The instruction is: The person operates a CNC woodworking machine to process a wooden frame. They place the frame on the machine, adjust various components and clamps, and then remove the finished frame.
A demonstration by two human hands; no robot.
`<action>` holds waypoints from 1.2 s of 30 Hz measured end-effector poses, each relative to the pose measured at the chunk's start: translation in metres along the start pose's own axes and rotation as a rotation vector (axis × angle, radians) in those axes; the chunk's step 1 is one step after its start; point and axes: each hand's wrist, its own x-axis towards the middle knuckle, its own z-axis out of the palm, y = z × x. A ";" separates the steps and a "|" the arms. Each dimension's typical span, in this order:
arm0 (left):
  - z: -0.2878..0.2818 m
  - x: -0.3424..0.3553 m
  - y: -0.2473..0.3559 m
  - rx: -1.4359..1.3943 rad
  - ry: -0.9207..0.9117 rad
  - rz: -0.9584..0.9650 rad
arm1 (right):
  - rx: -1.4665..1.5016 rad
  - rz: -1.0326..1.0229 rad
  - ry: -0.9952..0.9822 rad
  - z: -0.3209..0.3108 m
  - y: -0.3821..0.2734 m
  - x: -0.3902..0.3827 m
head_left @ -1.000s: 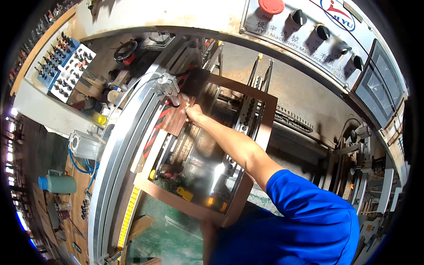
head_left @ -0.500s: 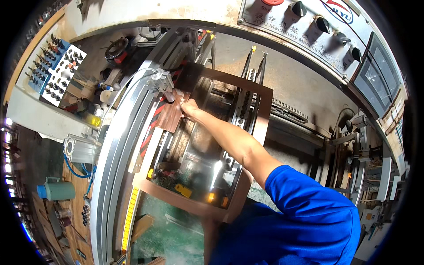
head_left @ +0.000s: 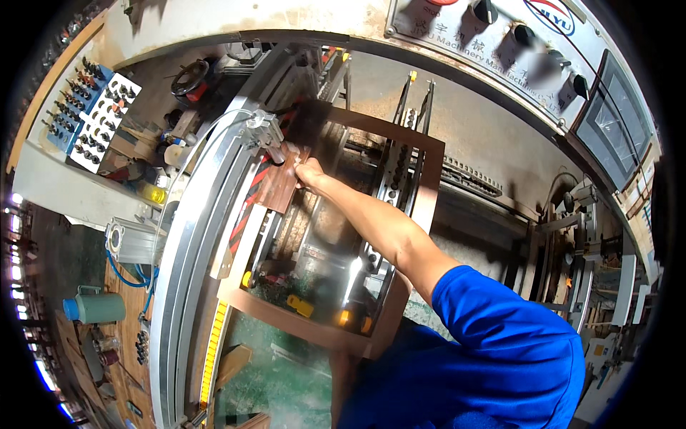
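My right arm, in a blue sleeve, stretches across a brown rectangular frame (head_left: 429,179) lying on the machine. At its far left side my right hand (head_left: 309,174) is closed at the edge of a wood-grain board (head_left: 277,189). The fingertips are partly hidden, and something small and whitish shows beside them. Close to the hand, a metal clamp cylinder (head_left: 263,132) stands over the board. My left hand cannot be seen.
A long aluminium rail (head_left: 191,236) runs along the left of the frame. Metal support bars (head_left: 395,175) cross beneath the opening. A control panel (head_left: 500,53) is at upper right, a rack of router bits (head_left: 93,118) at upper left. A green jug (head_left: 100,307) stands at lower left.
The view has shifted very slightly. My right hand stays at the edge of the board, and the board and frame keep their places.
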 end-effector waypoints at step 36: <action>-0.019 -0.002 -0.040 -0.140 -0.042 -0.018 | -0.010 0.135 0.042 -0.037 -0.001 -0.046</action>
